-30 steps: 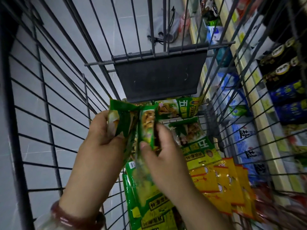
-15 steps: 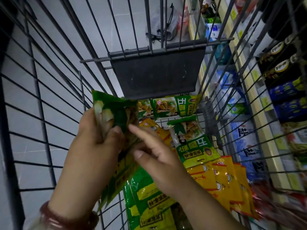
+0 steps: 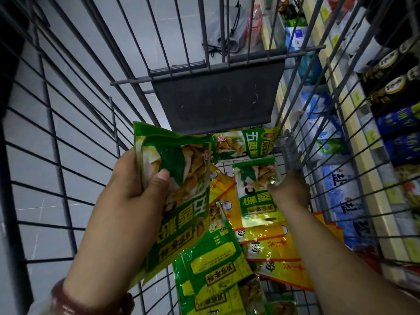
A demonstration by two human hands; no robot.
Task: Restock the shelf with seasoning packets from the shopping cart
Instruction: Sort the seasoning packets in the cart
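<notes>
Looking straight down into a wire cart (image 3: 68, 137), grey bars all around, with a dark plastic flap (image 3: 218, 98) hanging at the far end. Pale grey tile floor (image 3: 75, 223) shows through the mesh on the left. On the right, just past the cart wall, there's a shelf (image 3: 366, 196) stocked with blue-and-white bags (image 3: 347, 208) low down and dark bottles (image 3: 391, 87) higher up. A plastic bag (image 3: 229, 32) sits on the floor beyond the cart.

The left hand (image 3: 134, 185) grips a stack of green packets (image 3: 179, 192), thumb pressed on the front, fingers curled behind, held up above the cart bottom. There's a reddish bracelet (image 3: 91, 301) on that wrist.

The right hand (image 3: 288, 189) is down in the cart near the right wall, with its fingers against the edge of another green packet (image 3: 256, 189) lying there. Looks like a pinch, but the fingertips are tucked under, so I can't tell for sure.

More green packets lie at the far end (image 3: 245, 144) and in the near pile (image 3: 216, 273), with yellow packets (image 3: 272, 246) fanned out across the cart floor between and to the right.
</notes>
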